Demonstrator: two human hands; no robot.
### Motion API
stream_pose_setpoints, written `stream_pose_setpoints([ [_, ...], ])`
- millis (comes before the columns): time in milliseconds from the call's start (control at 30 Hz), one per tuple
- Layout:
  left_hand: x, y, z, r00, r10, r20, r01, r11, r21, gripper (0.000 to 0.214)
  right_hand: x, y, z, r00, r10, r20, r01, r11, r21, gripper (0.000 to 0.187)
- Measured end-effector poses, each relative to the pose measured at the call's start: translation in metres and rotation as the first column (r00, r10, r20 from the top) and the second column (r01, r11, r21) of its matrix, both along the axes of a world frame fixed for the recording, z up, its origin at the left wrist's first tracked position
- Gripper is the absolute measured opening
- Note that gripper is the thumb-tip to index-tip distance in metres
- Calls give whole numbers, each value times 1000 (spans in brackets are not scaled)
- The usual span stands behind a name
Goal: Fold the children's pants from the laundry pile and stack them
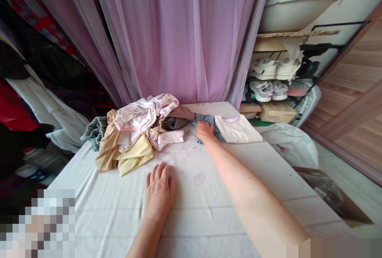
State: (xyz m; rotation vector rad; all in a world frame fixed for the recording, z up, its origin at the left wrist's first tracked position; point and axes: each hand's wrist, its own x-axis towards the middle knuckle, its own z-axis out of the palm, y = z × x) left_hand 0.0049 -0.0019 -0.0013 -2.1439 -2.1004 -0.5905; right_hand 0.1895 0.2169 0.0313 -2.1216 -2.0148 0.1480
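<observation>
My right hand (204, 130) reaches far across the white bedsheet (205, 194) and grips a crumpled grey-blue garment (205, 120). To the right of that garment lies a folded white shirt with a lilac collar (237, 129), apart from my fingers. My left hand (159, 191) rests flat on the sheet, holding nothing, with its fingers spread. Beyond it sits a heap of clothes, including a pink-patterned white garment (140, 114), a pale yellow cloth (134, 156) and a tan cloth (106, 148). A grey-green knit garment (95, 130) lies at the heap's left end.
A sheer lilac curtain (167, 35) hangs behind the bed. Hanging clothes (44, 91) fill the left side. On the right stand shelves with several pairs of shoes (268, 79), cardboard boxes (277, 112) and a white plastic bag (292, 146) beside the bed.
</observation>
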Motion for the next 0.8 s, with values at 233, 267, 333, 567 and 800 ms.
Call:
stream_pose_setpoints([
  [233, 0, 0, 2, 1000, -5, -1, 5, 1000, -5, 34, -4, -13, -3, 995, 102, 0, -102, 994, 32, 43],
  [267, 0, 0, 2, 1000, -6, -2, 6, 1000, -6, 34, -4, -13, -2, 994, 111, 2, -111, 994, 14, 43],
  [333, 1, 0, 2, 1000, -1, -3, 1, 1000, -9, 34, -3, -12, 1, 993, 118, 4, -118, 993, -24, 44],
  [567, 2, 1, 3, 1000, 6, 8, -6, 999, -44, 35, -10, -22, 4, 993, 115, 11, -115, 979, 167, 48],
  [800, 2, 1, 5, 1000, 8, 26, -7, 999, -36, 34, 0, -72, -13, 972, 235, 5, -226, 927, 300, 36],
])
